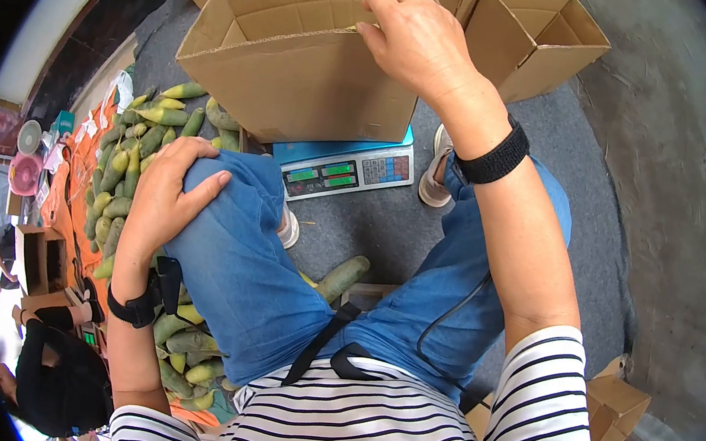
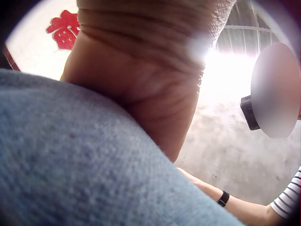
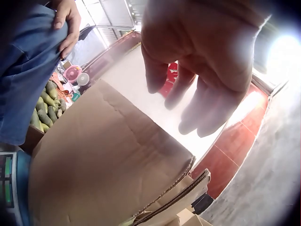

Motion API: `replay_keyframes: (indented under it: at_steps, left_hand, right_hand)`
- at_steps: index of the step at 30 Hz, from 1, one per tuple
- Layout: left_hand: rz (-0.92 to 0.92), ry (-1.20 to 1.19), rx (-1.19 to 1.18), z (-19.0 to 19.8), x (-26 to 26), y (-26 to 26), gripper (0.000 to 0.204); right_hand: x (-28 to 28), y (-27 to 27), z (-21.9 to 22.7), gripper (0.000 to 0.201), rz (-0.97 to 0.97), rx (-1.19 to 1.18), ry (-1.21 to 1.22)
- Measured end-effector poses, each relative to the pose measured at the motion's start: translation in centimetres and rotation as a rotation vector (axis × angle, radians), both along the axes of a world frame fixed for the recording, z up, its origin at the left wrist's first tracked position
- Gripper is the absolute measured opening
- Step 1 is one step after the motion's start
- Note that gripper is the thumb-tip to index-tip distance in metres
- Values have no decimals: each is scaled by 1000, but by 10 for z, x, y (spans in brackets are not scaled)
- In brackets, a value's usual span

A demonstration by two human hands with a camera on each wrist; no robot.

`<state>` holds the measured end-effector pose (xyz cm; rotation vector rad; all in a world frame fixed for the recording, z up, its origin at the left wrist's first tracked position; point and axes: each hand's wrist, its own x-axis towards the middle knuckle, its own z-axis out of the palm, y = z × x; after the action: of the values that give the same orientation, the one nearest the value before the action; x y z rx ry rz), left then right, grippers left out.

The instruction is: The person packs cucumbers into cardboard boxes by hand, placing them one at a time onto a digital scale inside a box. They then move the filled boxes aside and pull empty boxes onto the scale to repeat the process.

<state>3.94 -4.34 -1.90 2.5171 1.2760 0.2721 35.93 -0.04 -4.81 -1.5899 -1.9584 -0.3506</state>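
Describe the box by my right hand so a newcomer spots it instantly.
On the grey mat stands a blue-topped scale. The wide, open cardboard box sits on it, right hand at its top edge. Unlike the boxes behind, it alone is on the scale.

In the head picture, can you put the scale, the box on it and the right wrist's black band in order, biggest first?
1. Box
2. Scale, partly covered by the box
3. Black band, smallest, though probably nearer the camera

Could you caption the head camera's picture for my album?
Right hand over an open cardboard box on a digital scale, left hand resting on a knee, green vegetables piled alongside.
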Motion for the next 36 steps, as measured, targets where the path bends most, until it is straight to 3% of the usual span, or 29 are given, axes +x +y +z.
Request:
replay_keyframes:
  at_steps: [10,12,18,24,26,29,30,32,33,34,35,36]
  left_hand:
    - [18,-5,0,-2,1,-1,29]
    - [-28,-64,105,-6,2,-1,30]
    - [-41,-54,88,-4,8,0,31]
    - [-48,-62,124,-5,2,0,30]
    - [-40,-66,125,-5,0,-1,30]
    - [-9,-73,127,-3,-2,-4,30]
    - [0,-84,127,-3,-1,-4,29]
    - [7,-85,121,-2,-3,-3,29]
    - [6,-80,114,-2,-4,-3,29]
    - [11,-84,113,-3,-6,-3,29]
    - [13,-96,124,-5,-8,-3,29]
    - [14,-109,134,-6,-9,-2,29]
  right_hand:
    - [-1,-3,-6,30,48,-32,7]
    - [-2,-3,-9,32,51,-46,3]
    - [-4,-2,-11,34,-9,-238,-105]
    - [-8,-1,-14,24,78,-35,-81]
    - [-24,-9,-10,17,245,111,-53]
    - [-62,-40,-47,14,445,-82,-202]
    - [-74,-55,-63,8,517,-340,-309]
    - [-93,-73,-120,16,677,-813,-402]
    - [-100,-79,-160,19,694,-1019,-425]
    - [-106,-90,-164,18,648,-1182,-459]
    - [-109,-85,-173,22,674,-1190,-483]
    - [-115,-99,-219,28,640,-1226,-425]
